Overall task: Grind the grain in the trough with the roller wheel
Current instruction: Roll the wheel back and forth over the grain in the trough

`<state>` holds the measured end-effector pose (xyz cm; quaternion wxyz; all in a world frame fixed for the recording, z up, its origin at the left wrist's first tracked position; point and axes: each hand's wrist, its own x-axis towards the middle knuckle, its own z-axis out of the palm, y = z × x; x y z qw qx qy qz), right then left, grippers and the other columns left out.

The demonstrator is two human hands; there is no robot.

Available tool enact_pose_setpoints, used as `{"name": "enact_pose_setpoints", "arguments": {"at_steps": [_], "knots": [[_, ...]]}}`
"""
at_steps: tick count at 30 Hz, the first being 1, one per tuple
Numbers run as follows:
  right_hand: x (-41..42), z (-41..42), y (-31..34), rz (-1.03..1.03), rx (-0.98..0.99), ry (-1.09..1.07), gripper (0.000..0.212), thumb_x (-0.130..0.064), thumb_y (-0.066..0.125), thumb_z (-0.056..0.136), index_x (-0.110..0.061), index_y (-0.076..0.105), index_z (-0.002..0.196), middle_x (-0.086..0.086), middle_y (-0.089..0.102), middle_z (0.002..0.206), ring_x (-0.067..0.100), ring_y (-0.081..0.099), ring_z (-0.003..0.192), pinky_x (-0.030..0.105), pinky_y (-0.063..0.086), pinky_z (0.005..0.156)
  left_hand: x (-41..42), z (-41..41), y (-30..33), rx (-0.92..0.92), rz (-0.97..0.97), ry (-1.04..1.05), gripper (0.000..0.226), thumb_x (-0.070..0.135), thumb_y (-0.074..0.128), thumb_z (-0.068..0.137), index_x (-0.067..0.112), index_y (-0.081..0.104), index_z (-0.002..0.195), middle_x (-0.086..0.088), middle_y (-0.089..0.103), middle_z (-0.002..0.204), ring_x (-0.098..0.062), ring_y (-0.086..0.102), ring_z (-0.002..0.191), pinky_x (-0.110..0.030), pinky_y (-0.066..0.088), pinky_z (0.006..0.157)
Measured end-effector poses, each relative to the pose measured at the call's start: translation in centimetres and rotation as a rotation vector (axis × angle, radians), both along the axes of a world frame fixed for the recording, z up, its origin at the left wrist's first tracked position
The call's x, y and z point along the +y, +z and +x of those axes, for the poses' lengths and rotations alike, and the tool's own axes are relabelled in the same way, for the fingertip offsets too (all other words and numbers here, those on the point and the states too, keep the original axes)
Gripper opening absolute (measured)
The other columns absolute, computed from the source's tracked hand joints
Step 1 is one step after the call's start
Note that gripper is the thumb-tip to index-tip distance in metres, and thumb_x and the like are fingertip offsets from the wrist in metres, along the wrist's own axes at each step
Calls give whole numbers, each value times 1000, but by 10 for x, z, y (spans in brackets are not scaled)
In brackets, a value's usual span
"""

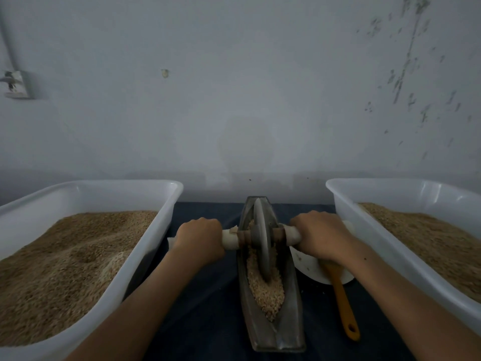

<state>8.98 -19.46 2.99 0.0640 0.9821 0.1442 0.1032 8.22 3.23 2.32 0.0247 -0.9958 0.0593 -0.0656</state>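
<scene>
The roller wheel (261,238) stands upright in the grain (265,290) of the boat-shaped trough (270,332) on the desk (208,308). Left hand (199,239) and right hand (321,234) curl their fingers around its axle handles, between 2 grain-filled white tubs (156,230).

A bare grain-processing workroom: two white tubs (145,246) of grain flank a metal grinding trough (291,308) below a stained wall (260,100).

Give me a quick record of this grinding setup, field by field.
Tool: grey disc roller wheel, upright in the long dark metal trough
Grain: coarse tan grain in the trough
Left hand: grips the white-wrapped axle handle
Right hand: grips the other end
Sides: two white plastic tubs of grain
Also: orange-handled brush
</scene>
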Motion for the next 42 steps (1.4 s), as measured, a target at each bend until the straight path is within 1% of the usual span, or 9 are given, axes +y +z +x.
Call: {"name": "enact_pose_setpoints", "arguments": {"at_steps": [6,9,13,17,22,28,31,37,42], "knots": [[0,-4,13,-51,204,-11,13,-28,64,83,-19,64,93,-1,62,85,17,61,80,26,40,59,3,1,4,141,9,-8,38,36,68,78,18,56,109,7,48,78,-14,52,76,-27,44,72],[1,-2,6,-26,118,-16,7,-27,58,87,-22,58,83,-1,62,86,17,60,79,26,37,57,0,0,3,66,31,22,34,35,66,80,17,57,108,3,55,86,-15,53,78,-28,42,71],[0,1,-4,96,8,-11,9,-32,53,92,-25,55,87,-2,64,93,17,61,85,31,47,72,-7,-2,-1,-150,43,36,22,30,59,87,19,56,107,0,62,100,-18,59,91,-28,39,71],[-2,1,-9,142,-28,3,11,-34,53,92,-26,51,84,-3,63,91,17,60,83,33,49,77,-8,-3,-3,-224,33,20,21,31,56,89,20,53,107,0,62,101,-18,60,91,-29,40,73],[-3,1,0,27,98,-17,9,-32,58,87,-23,59,87,-2,63,86,17,60,80,29,45,66,-4,-4,2,-79,53,-13,25,32,61,85,17,59,104,1,59,89,-15,55,80,-27,42,70],[-6,-1,9,33,335,-46,20,-29,68,82,-24,61,101,-3,62,90,15,61,83,26,45,67,-3,-5,8,44,73,-26,34,35,66,80,16,58,106,5,46,75,-13,49,73,-28,42,69],[-7,2,4,55,275,-46,13,-30,67,83,-25,62,94,-3,64,88,14,61,82,29,50,69,-4,-5,6,-19,78,-8,28,33,63,82,17,57,104,4,50,80,-14,49,74,-29,40,69],[-3,5,-12,143,-63,-18,8,-32,52,91,-26,56,86,-4,64,90,18,61,83,34,49,75,-8,-3,-2,-208,36,34,19,28,56,89,21,54,106,0,62,101,-19,59,92,-29,36,69],[-4,3,-8,91,-19,-7,12,-37,56,89,-28,53,83,-3,64,90,18,61,83,31,46,70,-6,-4,-2,-164,44,18,21,30,57,88,19,56,106,0,63,100,-18,60,90,-28,38,69]]}}
